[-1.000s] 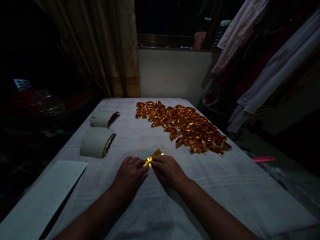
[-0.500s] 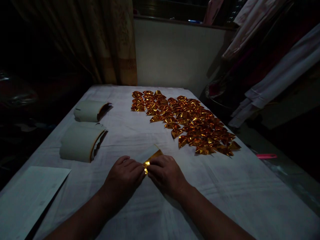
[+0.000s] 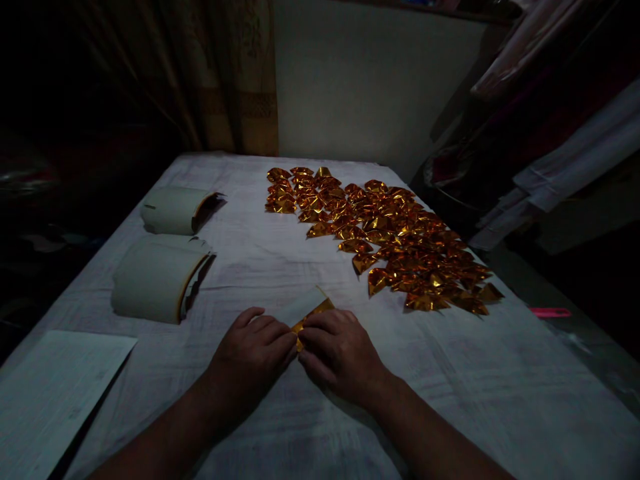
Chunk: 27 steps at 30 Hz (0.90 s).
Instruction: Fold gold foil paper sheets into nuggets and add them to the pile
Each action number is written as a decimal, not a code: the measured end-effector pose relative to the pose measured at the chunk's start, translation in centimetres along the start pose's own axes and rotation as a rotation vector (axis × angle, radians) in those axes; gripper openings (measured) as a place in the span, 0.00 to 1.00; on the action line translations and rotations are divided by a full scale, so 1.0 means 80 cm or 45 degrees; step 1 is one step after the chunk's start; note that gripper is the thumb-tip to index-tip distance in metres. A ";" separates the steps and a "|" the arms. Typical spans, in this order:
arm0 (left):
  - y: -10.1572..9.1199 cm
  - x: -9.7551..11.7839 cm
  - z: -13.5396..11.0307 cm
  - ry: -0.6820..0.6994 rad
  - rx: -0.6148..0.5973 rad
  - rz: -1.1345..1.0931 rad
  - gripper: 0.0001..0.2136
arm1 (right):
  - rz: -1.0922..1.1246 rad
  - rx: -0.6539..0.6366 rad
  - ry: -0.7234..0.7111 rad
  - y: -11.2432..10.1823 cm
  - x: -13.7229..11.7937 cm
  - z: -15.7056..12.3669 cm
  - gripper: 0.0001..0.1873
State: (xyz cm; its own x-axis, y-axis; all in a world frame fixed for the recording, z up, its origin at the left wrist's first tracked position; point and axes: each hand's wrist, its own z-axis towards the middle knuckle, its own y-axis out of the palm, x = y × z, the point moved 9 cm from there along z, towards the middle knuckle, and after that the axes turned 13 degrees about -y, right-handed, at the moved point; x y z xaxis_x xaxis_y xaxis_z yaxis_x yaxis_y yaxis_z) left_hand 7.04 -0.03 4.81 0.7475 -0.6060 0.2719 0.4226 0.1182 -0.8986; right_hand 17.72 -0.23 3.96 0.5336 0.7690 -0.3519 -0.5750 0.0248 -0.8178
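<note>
The left hand (image 3: 250,353) and right hand (image 3: 340,350) grip a small gold foil sheet (image 3: 314,311) with closed fingers, apparently mid-fold; the crease wants firm pressing.

shiny gold foil pieces (image 3: 395,247) on white cloth (image 3: 280,260)

l hand (image 3: 249,357) & r hand (image 3: 343,352) palms down, fingertips pinched together.
</note>
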 end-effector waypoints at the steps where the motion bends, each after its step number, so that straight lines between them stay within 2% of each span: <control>1: 0.002 0.000 0.000 -0.006 -0.009 -0.006 0.10 | 0.002 -0.003 0.004 0.001 0.000 0.000 0.10; 6: 0.000 -0.008 0.002 -0.041 -0.065 -0.113 0.08 | -0.079 0.044 -0.007 0.005 0.002 0.001 0.10; 10: -0.002 -0.006 0.001 0.005 -0.142 -0.144 0.08 | -0.103 0.044 0.004 0.009 0.005 -0.001 0.11; 15: 0.000 0.001 0.001 0.024 -0.080 0.011 0.06 | -0.056 0.088 0.048 0.002 0.007 -0.003 0.10; 21: -0.001 0.003 0.002 0.019 0.004 0.024 0.09 | -0.017 0.019 0.027 0.003 0.002 0.001 0.09; 24: -0.002 -0.002 0.003 0.000 -0.021 -0.004 0.09 | -0.090 0.065 -0.056 0.002 -0.005 0.002 0.07; 27: 0.001 -0.006 0.001 -0.004 -0.112 -0.084 0.06 | -0.137 0.115 -0.074 0.001 -0.005 0.002 0.06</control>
State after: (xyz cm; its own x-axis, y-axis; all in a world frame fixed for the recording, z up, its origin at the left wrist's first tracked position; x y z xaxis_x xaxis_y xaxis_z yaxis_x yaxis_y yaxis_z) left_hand 6.73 0.31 4.63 0.7211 -0.6080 0.3321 0.4241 0.0084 -0.9056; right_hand 17.34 -0.48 4.07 0.5597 0.7946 -0.2353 -0.5711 0.1641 -0.8043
